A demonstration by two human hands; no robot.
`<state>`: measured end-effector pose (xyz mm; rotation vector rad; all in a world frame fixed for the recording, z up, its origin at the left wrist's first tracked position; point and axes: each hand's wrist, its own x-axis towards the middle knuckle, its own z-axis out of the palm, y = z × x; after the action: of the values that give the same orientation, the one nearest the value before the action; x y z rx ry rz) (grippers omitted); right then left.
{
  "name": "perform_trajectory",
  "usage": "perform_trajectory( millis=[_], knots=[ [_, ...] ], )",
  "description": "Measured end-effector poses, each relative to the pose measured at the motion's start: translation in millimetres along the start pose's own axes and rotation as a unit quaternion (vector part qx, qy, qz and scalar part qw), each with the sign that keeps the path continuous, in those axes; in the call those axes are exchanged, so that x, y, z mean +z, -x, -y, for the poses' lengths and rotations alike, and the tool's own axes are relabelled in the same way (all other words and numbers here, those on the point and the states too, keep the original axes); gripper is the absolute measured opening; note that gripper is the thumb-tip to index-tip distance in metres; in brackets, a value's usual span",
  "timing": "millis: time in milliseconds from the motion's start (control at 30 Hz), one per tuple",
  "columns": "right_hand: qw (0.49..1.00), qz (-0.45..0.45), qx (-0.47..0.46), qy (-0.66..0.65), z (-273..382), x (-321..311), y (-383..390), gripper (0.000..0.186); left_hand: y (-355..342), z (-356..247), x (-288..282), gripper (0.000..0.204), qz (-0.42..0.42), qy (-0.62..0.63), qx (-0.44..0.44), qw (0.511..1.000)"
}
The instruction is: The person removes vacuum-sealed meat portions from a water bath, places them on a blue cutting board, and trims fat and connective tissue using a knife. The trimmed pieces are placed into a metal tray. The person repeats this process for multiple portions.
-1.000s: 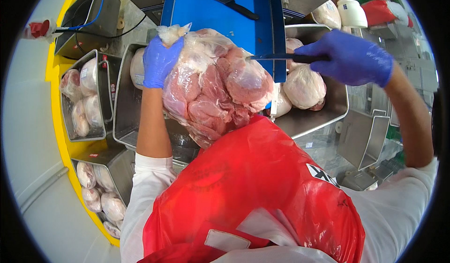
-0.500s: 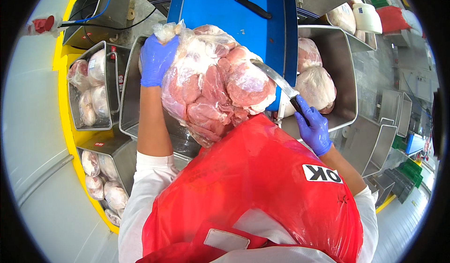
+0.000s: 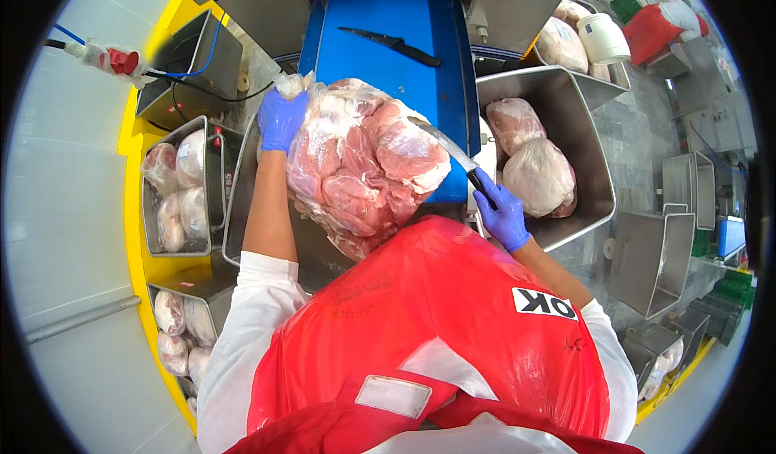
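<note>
A large lump of raw meat (image 3: pixel 356 163), partly covered in clear plastic film, lies at the near end of the blue board and overhangs it toward me. My left hand (image 3: pixel 283 120), in a purple glove, is closed on the bunched plastic bag (image 3: pixel 293 84) at the lump's far left corner. In my gloved right hand (image 3: pixel 503 218) is the black handle of a knife (image 3: pixel 453 151). Its curved blade points up and left, the tip at the right side of the meat. Whether the edge cuts into the meat I cannot tell.
A second knife (image 3: pixel 396 46) with a black handle lies farther up the blue board (image 3: pixel 388 9). To the right stands a steel bin (image 3: pixel 594 151) with two pieces of meat. At left, steel bins (image 3: pixel 212 187) hold several wrapped pieces. A white tub (image 3: pixel 604 39) sits at the far right.
The view has shifted, so the board and bins sit lower in the picture. Both hands keep their hold, and the knife stays at the meat's right side.
</note>
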<state>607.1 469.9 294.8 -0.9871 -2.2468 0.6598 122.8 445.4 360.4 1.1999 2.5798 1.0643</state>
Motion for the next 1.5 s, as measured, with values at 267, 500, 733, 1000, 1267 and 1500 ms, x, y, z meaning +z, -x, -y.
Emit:
perform_trajectory(
  millis=[267,500,733,1000,1267,1500],
  knots=[
    [0.997,0.051,0.016,0.052,11.8,-21.8,-9.0,0.046,0.9,8.8,-4.3,0.024,-0.129,0.237,0.113,0.956],
    [0.988,0.130,-0.040,0.072,7.7,-77.1,-48.6,0.043,5.4,-45.3,3.0,0.015,0.189,0.670,0.077,0.714],
    [0.987,0.134,-0.044,0.076,11.8,-78.9,-47.6,0.046,-32.9,-106.6,56.6,0.020,0.272,0.423,0.093,0.859],
    [0.993,0.091,-0.009,0.075,-9.8,-57.0,-17.2,0.050,-71.6,-186.6,52.9,0.023,0.170,0.122,0.193,0.959],
    [0.990,0.123,-0.018,0.061,-0.3,-66.5,-32.1,0.050,-100.9,-183.8,94.3,0.031,0.032,-0.233,0.356,0.904],
    [0.982,0.175,-0.034,0.063,57.6,-154.3,-67.8,0.043,-100.1,-194.7,61.0,0.026,0.054,-0.024,0.440,0.896]
  ],
)
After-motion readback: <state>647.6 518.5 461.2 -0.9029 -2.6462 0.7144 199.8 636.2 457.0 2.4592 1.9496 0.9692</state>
